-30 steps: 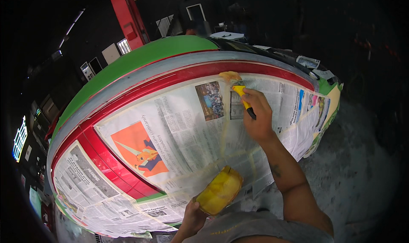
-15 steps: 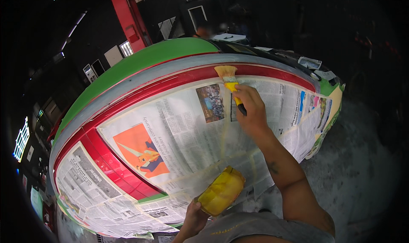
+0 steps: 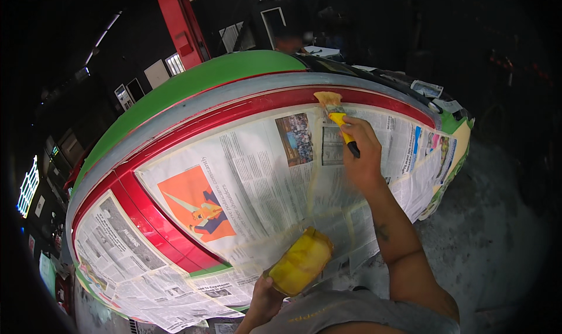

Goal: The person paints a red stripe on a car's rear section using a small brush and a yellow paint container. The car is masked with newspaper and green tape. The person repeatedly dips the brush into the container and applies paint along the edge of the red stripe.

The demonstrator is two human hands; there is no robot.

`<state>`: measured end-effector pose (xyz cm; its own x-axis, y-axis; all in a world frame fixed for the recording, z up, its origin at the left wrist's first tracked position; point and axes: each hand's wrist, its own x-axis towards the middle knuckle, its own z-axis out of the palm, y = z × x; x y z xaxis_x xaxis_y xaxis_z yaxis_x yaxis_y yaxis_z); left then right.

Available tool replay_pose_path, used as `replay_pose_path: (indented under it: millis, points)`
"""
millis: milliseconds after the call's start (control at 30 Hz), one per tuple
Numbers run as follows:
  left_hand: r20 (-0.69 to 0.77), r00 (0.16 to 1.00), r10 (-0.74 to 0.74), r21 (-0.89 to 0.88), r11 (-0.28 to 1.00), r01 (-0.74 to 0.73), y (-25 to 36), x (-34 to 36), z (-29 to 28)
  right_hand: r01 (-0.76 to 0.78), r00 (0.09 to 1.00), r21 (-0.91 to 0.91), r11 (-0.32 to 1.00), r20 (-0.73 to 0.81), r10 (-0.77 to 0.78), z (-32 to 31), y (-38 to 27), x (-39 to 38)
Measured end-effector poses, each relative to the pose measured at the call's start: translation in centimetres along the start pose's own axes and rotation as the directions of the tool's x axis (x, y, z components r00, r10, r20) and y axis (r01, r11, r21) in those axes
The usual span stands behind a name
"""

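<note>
My right hand (image 3: 363, 155) grips a yellow-and-black handled paintbrush (image 3: 328, 100), its pale bristles against the curved red strip (image 3: 234, 106) of a vehicle body, just above the upper edge of the masking newspaper (image 3: 234, 152). Low in the view, my left hand (image 3: 266, 299) holds a yellow container (image 3: 301, 258) by its lower left end; its contents are hard to make out. The newspaper sheets are joined with pale tape and cover most of the side around a second, slanting red band at the left. A grey band and green panel (image 3: 193, 82) lie above the red strip.
A red upright column (image 3: 182, 32) stands behind the vehicle, near pale boards and frames (image 3: 157, 73) along the dark wall. A blurred shape, possibly a person, is beyond the roof. Stained grey floor (image 3: 492, 217) shows at the right, below the masked vehicle's end.
The brush in my right hand first shifted up and left, then back to the right along the red strip. My left hand and the container stayed nearly in place.
</note>
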<state>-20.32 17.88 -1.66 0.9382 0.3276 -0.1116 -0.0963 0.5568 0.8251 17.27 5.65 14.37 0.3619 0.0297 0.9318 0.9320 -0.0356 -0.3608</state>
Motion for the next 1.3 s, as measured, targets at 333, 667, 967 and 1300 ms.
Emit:
replay_pose_path:
  millis: [333, 667, 967, 1300]
  points:
    - [-0.13, 0.991, 0.022, -0.122, 0.992, -0.038, -1.1, 0.3, 0.0, -0.013, 1.0, 0.198, 0.98, -0.024, 0.018, -4.4, 1.0, -1.2]
    - [-0.189, 0.979, 0.074, -0.08, 0.993, -0.09, -1.8, -0.2, 0.4, -0.45, 0.551, 0.433, 0.781, 0.823, -0.138, -12.6, -8.6, -5.4]
    - [-0.185, 0.982, 0.037, -0.074, 0.996, -0.051, -1.3, -0.5, 0.5, -0.253, 0.325, 0.313, 0.915, 0.919, -0.224, -8.8, -9.8, -8.0]
    - [-0.205, 0.978, 0.031, -0.116, 0.992, -0.056, -0.7, -0.4, -1.7, -0.871, 0.345, 0.474, -0.132, 0.779, 0.524, -8.1, -6.1, -14.9]
